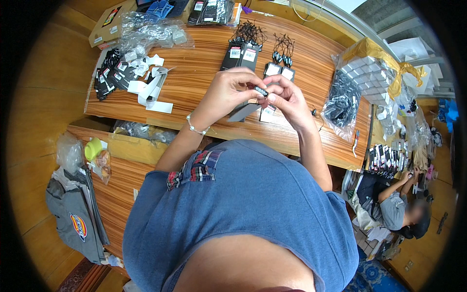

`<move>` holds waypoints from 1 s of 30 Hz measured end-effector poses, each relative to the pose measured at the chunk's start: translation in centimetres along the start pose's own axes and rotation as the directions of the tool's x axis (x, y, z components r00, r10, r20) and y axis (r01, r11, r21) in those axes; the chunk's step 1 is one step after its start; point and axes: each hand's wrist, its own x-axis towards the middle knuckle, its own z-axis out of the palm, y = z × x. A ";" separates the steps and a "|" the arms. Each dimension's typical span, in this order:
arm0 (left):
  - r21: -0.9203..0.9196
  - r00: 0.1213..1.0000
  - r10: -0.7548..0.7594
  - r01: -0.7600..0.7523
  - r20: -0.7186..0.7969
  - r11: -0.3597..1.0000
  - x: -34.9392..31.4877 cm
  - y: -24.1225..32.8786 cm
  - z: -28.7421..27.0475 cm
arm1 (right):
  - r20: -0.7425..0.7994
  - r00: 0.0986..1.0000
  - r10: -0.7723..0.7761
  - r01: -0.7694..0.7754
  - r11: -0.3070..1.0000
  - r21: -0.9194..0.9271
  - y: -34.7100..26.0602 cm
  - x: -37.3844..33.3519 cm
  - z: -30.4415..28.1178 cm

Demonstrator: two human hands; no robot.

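Note:
My left hand (229, 91) and my right hand (290, 103) meet over the wooden table. Between their fingertips is a small black piece with light markings (261, 91), pinched from both sides. A grey flat card (244, 113) shows just below the fingers, tilted; whether a finger holds it I cannot tell. Beside it lies a card with a white face (267, 114). Beyond my hands are black packaging cards with white labels (242, 52). To their right, small black corded pieces (282, 57) lie in a row above white-faced cards (279, 70).
Loose black cards and white paper strips (152, 87) cover the left side. At right are a clear bag of black pieces (343, 100), a taped block of small white boxes (366, 73) and a red-handled tool (356, 143). Another person (396, 207) works at far right.

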 end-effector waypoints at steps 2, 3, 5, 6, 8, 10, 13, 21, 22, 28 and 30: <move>0.209 0.991 0.131 -0.133 0.023 0.969 0.4 -0.7 -0.1 | -0.014 0.998 0.062 -0.063 0.998 -0.028 0.8 0.1 -0.4; 0.228 0.987 0.159 -0.151 -0.016 0.962 0.3 -0.8 0.2 | -0.022 0.995 0.094 -0.095 0.995 -0.044 1.2 0.2 -0.6; 0.269 0.972 0.216 -0.185 -0.091 0.945 0.4 -1.0 1.0 | -0.046 0.996 0.077 -0.074 0.996 0.053 1.4 0.1 -1.1; 0.219 0.987 0.155 -0.144 -0.036 0.965 0.2 -1.7 0.9 | -0.056 0.997 0.056 -0.048 0.988 0.149 1.7 0.1 -1.4; 0.257 0.972 0.233 -0.215 -0.041 0.942 -0.6 -2.5 2.1 | -0.178 0.984 0.020 0.029 0.963 0.268 2.0 0.1 -1.4; 0.492 0.952 0.307 -0.275 0.015 0.826 -1.3 -2.1 3.3 | -0.142 0.990 0.014 0.037 0.935 0.352 1.8 0.0 -1.4; 0.310 0.972 0.232 -0.208 -0.043 0.928 -1.4 -3.9 4.9 | -0.159 0.987 0.004 0.054 0.931 0.362 1.7 -0.3 -1.5; -0.019 0.985 -0.075 0.079 0.158 0.997 -0.5 -6.1 5.3 | -0.465 0.886 -0.003 0.004 1.000 0.001 2.2 -1.6 -5.0; -0.087 0.992 -0.054 0.064 0.115 0.994 -0.3 -6.8 5.8 | -0.482 0.876 -0.026 0.025 1.000 -0.008 2.2 -1.5 -5.7; -0.314 0.983 -0.169 0.181 0.064 0.932 2.7 -12.2 8.2 | -0.494 0.866 -0.079 0.110 0.993 0.033 0.0 1.7 -11.7; -0.297 0.983 -0.182 0.175 0.003 0.939 4.5 -14.1 9.2 | -0.498 0.862 -0.093 0.107 0.994 0.000 -1.0 3.9 -13.8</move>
